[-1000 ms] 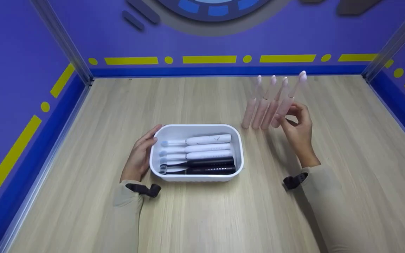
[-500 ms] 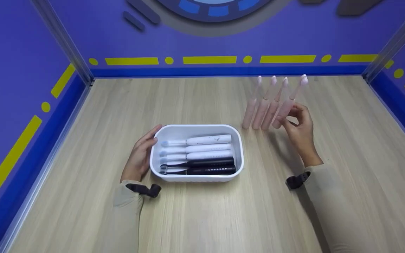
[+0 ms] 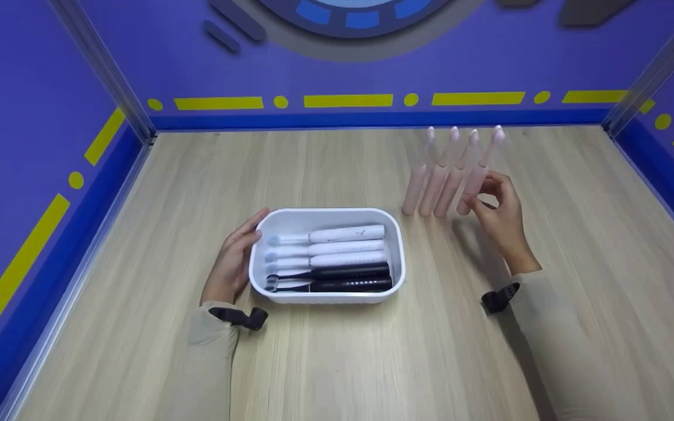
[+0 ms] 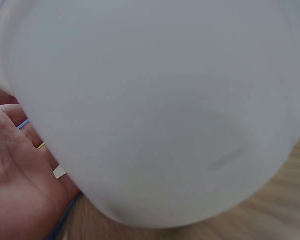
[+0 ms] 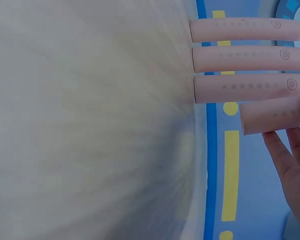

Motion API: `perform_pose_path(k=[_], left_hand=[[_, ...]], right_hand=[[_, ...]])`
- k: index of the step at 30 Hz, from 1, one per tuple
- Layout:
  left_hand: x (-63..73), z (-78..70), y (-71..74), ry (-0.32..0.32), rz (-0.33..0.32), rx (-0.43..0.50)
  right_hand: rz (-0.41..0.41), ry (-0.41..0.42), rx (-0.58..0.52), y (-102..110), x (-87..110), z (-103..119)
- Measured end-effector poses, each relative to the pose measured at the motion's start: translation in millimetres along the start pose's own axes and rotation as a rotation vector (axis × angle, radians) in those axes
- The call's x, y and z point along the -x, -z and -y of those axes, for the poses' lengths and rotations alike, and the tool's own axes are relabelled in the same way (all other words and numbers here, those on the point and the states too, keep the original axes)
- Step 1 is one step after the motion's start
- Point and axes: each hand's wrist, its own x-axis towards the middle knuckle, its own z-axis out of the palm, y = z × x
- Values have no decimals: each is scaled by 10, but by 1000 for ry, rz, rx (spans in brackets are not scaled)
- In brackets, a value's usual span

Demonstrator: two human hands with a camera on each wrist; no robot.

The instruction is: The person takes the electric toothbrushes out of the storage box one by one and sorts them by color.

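Note:
Pinched between my right thumb and fingers is a pink electric toothbrush (image 3: 475, 182), leaning slightly right at the end of a row. In the right wrist view its base sits farther from the tabletop than its neighbours' bases, and my right hand (image 3: 501, 219) is behind its handle. Just left of it stand three more pink electric toothbrushes (image 3: 433, 190), upright on their bases. My left hand (image 3: 229, 257) grips the left side of a white plastic bin (image 3: 328, 297), thumb at the rim. Inside lie white electric toothbrushes (image 3: 348, 234) and two black ones (image 3: 351, 271), side by side.
The wooden tabletop (image 3: 343, 362) runs back to a blue and purple wall (image 3: 348, 76) with yellow dashes. Another blue panel (image 3: 33, 175) borders the left side. Both wrists wear black cameras (image 3: 240, 316), the right one close above the wood.
My right hand has lowered the held pink toothbrush slightly and tipped its head left, closer to the other three. The right wrist has shifted right. My left hand and the bin stay put.

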Motion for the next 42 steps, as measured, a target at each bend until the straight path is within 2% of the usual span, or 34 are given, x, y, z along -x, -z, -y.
perform_pose_path(k=[11, 14, 18, 21, 24, 32, 42], left_hand=[[4, 1, -4, -9, -9, -12], [8, 4, 5, -8, -13, -15], [12, 6, 0, -6, -19, -24], [4, 4, -8, -11, -13, -23], [-4, 2, -13, -11, -8, -14], [-13, -7, -17, 8, 3, 1], [-4, -11, -4, 9, -3, 0]], right_hand=[[64, 0, 99, 40, -47, 15], [83, -33, 127, 28, -72, -3], [116, -98, 180, 33, -125, -228], [131, -113, 205, 36, -161, -386], [137, -126, 227, 28, -173, -403], [164, -161, 231, 18, -184, -440], [173, -162, 228, 2, -187, -474]])
